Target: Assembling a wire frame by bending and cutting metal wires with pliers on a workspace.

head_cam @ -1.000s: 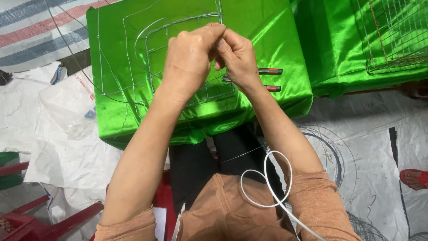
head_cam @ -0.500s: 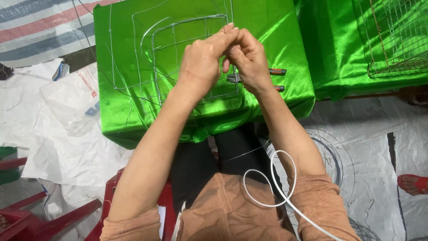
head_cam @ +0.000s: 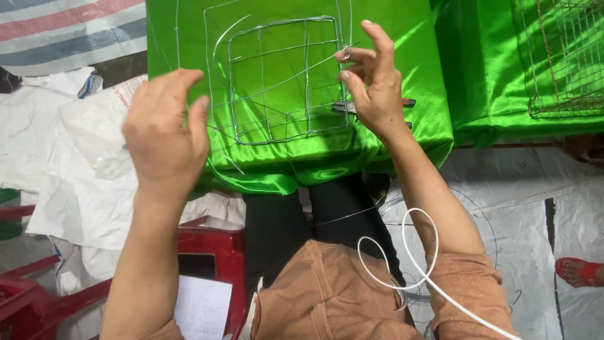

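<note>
White woven sack (head_cam: 94,164) lying flat on the floor at left, crumpled, with a small patch of red print near its upper edge. Just above it, a small crumpled wrapper (head_cam: 91,85), white and blue. White paper sheet (head_cam: 201,305) with faint lines of writing lies on the red plastic stool (head_cam: 214,242) at bottom (partly hidden by the forearm). No screens or signs.

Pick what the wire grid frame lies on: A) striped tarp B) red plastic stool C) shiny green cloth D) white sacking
C: the wire grid frame lies flat on the shiny green cloth, with the right hand at its right edge.
</note>
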